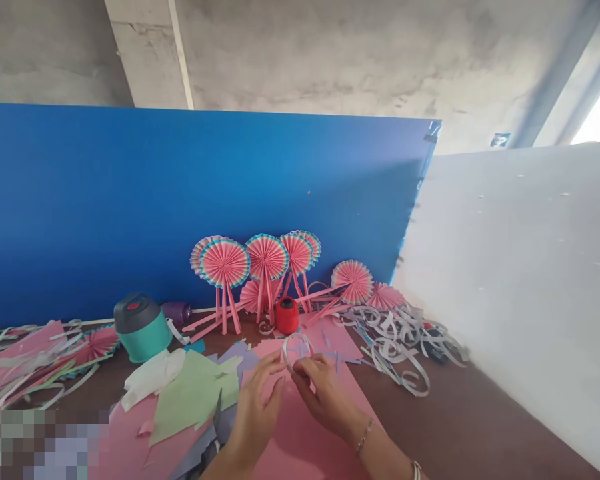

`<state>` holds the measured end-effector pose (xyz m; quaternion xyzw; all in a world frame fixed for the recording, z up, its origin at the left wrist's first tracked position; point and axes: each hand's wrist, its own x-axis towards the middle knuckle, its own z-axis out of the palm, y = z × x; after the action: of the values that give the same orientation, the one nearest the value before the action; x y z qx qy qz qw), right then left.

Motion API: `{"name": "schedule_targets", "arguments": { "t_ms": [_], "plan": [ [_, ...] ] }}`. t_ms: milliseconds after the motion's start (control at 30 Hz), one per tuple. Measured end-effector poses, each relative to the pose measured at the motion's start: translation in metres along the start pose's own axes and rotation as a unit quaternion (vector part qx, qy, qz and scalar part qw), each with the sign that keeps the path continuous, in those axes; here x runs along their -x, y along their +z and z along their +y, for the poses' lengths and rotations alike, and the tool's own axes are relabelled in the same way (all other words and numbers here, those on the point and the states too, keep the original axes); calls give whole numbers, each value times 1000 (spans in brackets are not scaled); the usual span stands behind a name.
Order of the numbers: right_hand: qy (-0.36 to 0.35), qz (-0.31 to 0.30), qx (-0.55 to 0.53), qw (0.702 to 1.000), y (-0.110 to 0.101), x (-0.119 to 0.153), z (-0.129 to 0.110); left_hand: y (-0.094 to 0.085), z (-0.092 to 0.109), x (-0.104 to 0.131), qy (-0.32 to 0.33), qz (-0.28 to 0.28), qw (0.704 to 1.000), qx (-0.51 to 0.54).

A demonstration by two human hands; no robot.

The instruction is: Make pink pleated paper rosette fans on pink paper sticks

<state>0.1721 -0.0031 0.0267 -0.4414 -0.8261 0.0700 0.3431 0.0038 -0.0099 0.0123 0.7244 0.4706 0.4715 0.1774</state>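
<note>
A thin white paper strip [296, 337], curled into a loop, is pinched between the fingertips and thumb of my right hand [325, 393]. Close by on the left, my left hand [260, 400] has its thumb apart from its fingers, which point toward the loop; nothing shows between them. Under both hands lies a large pink sheet [315, 440]. Just beyond the loop stands a small red container [287, 315] with a dark top. Dark scissor blades [218, 408] show left of my left hand.
Pleated pink paper fans [225, 263] lean against a blue panel [130, 187]. A teal container with a dark lid [143, 330], green paper [193, 393] and white tissue [153, 377] lie left. Curled paper strips [400, 347] heap up at right beside a white wall [525, 280].
</note>
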Motion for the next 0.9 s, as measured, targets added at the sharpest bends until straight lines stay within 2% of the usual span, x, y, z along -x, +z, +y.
{"name": "schedule_targets", "arguments": {
  "t_ms": [100, 233, 400, 600, 767, 900],
  "plan": [
    [-34, 9, 13, 999, 1, -1, 3, -2, -4, -2, -17, 37, 998, -37],
    [-59, 16, 59, 996, -4, -4, 5, -11, -6, -6, -23, 56, 993, -102],
    [-15, 5, 70, 997, -17, -7, 12, -30, -10, -18, -60, 69, 991, -102],
    [59, -8, 78, 995, -32, -7, 34, -50, -32, -30, -181, 33, 982, -30],
    [126, -60, 104, 985, -42, -7, 47, -55, -48, -19, -201, 28, 979, -27],
    [161, -111, 112, 974, -39, -5, 56, -50, -48, -6, -232, 10, 971, -49]
  ]
}}
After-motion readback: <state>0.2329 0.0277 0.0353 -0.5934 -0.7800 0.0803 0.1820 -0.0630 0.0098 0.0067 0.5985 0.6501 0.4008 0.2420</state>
